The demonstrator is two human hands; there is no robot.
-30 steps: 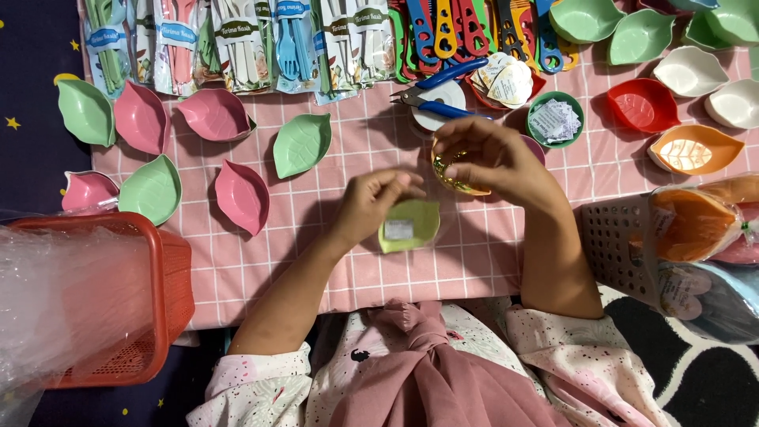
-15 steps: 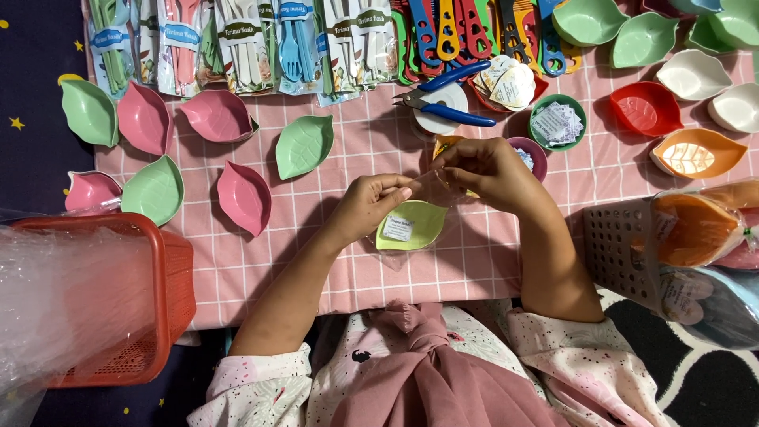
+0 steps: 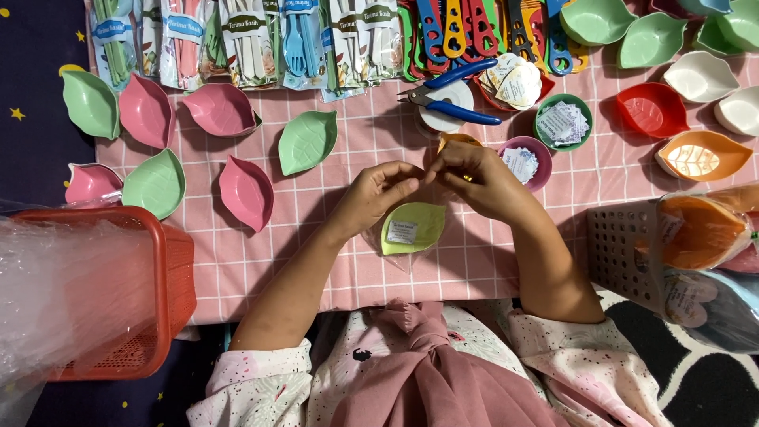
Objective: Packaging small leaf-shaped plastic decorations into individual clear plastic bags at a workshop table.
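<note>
Directly above the lime-green leaf dish (image 3: pixel 413 227), both hands meet over the pink checked cloth (image 3: pixel 332 261). The left hand (image 3: pixel 374 196) has its fingers curled inward, thumb and forefinger pinched on the clear wrap at the dish's upper edge. The right hand (image 3: pixel 480 180) is closed around a small gold twist tie (image 3: pixel 468 177); how firmly it is held cannot be told.

Status: the lime-green leaf dish already carries a small white rectangular label and appears bagged in clear film; judged from the pinch, closing the bag mouth remains. Left of the dish, six leaf dishes (image 3: pixel 245 192) in pink and green lie bare, unwrapped and without labels. Far right of the dish, wrapped dishes (image 3: pixel 700 229) rest in a grey perforated basket (image 3: pixel 617 245).

Labels and packages:
- Above and right of the dish, a mauve round bowl (image 3: pixel 523 162) and a green round bowl (image 3: pixel 560 121) each hold white paper slips.
- Above these, a red dish holds round cream tags (image 3: pixel 514 81).
- Above and left of the dish, a row of clear cutlery packs (image 3: pixel 253 39) with blue and dark header bands lies along the cloth's far edge.
- Blue-handled pliers (image 3: pixel 447 95) lie across a white tape roll above the dish.
- Far left of the dish, a red basket (image 3: pixel 158 292) holds clear plastic bags.
</note>
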